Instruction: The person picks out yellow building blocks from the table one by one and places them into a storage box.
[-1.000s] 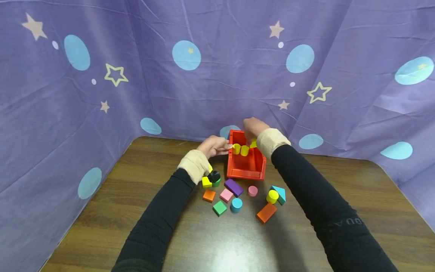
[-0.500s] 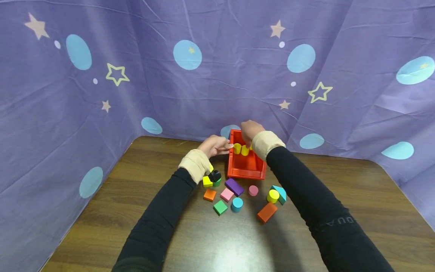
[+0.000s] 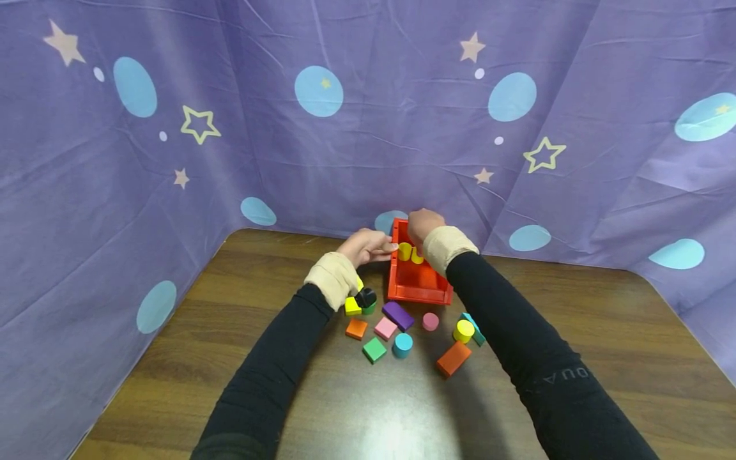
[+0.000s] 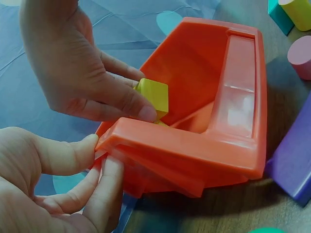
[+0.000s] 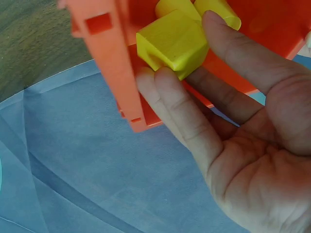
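A red plastic bin [image 3: 420, 295] stands at the back of the table. My left hand [image 3: 368, 247] pinches its left rim between thumb and fingers. Over the inside of the bin, my right hand [image 3: 427, 227] holds a yellow block [image 5: 172, 43] between thumb and fingertips. This block has a notch in one side, and the hand covers it in the head view. Two yellow cylinders [image 3: 405, 251] are in the bin, close beside the held block in the right wrist view.
Several blocks lie in front of the bin, among them a purple block [image 3: 398, 315], a blue cylinder [image 3: 402, 345], a pink disc [image 3: 430, 321] and an orange-red block [image 3: 453, 359]. Behind the bin hangs a purple patterned cloth [image 3: 368, 160].
My right hand has moved left within the bin with the yellow block, closer to the two cylinders. The left hand keeps its grip on the rim.
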`<action>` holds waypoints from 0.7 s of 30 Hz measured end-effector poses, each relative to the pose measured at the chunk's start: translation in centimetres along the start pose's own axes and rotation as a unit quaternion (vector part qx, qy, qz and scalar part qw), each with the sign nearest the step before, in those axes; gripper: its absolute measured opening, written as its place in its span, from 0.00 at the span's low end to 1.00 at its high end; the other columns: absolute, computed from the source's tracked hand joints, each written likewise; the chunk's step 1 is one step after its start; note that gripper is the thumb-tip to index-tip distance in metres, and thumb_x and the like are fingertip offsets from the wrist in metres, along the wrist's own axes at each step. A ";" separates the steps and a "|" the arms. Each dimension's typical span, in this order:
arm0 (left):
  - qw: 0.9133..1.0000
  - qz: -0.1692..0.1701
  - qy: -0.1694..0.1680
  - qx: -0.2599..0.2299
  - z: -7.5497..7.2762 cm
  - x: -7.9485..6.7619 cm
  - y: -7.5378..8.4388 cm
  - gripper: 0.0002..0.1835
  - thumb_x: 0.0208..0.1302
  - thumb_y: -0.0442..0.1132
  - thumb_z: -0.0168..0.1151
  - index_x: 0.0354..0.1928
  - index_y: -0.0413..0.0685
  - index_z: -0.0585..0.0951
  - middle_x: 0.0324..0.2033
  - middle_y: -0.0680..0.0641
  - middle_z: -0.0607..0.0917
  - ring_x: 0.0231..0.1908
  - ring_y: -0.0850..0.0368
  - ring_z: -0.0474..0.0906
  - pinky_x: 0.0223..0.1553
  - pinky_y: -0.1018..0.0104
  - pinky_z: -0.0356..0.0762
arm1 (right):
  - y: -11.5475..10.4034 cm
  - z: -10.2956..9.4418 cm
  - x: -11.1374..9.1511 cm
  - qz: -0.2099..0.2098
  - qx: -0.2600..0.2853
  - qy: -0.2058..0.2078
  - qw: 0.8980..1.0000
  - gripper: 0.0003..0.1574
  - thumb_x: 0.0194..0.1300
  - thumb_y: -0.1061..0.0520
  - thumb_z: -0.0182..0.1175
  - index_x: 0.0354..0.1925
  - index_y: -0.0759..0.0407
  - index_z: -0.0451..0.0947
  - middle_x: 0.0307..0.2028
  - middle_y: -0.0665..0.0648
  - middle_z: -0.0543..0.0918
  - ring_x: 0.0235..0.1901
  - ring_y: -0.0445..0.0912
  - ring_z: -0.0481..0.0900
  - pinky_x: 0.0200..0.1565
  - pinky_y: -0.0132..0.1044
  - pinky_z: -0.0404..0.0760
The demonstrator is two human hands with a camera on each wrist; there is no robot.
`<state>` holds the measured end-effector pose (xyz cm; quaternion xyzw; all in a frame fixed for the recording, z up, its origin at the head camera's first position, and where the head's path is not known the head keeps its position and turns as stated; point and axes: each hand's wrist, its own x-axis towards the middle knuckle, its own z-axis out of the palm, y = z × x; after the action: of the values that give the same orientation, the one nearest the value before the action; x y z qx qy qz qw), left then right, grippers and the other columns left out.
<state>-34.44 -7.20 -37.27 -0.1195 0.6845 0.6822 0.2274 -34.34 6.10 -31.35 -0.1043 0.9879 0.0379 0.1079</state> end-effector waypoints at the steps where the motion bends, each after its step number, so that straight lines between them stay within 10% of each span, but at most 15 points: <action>1: 1.000 0.000 -0.004 -0.001 0.0 -0.1 0.0 0.26 0.68 0.24 0.60 0.68 0.31 0.72 0.64 0.37 0.80 0.49 0.55 0.82 0.64 0.61 0.80 | -0.1 0.0 -0.2 0.002 0.000 0.003 1.000 0.21 0.58 0.66 0.69 0.52 0.66 0.82 0.56 0.65 0.84 0.51 0.55 0.82 0.58 0.48 0.86; 14: 1.000 0.008 0.009 0.007 0.5 -0.3 0.0 0.25 0.66 0.23 0.61 0.66 0.30 0.74 0.64 0.37 0.80 0.32 0.60 0.79 0.61 0.62 0.83 | -0.3 0.0 0.2 -0.010 -0.074 -0.065 0.995 0.24 0.55 0.58 0.77 0.51 0.63 0.84 0.58 0.63 0.82 0.51 0.52 0.80 0.61 0.42 0.84; 21: 1.000 0.012 0.005 -0.001 0.5 -0.6 0.0 0.26 0.67 0.22 0.60 0.67 0.30 0.73 0.65 0.37 0.79 0.47 0.55 0.82 0.64 0.61 0.81 | -0.3 0.2 0.0 -0.013 -0.075 -0.083 0.994 0.20 0.57 0.58 0.76 0.48 0.61 0.86 0.59 0.63 0.81 0.52 0.51 0.80 0.61 0.41 0.83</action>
<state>-33.83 -6.76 -36.95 -0.1151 0.6864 0.6850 0.2154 -34.26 5.80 -31.59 -0.1214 0.9686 0.1187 0.1815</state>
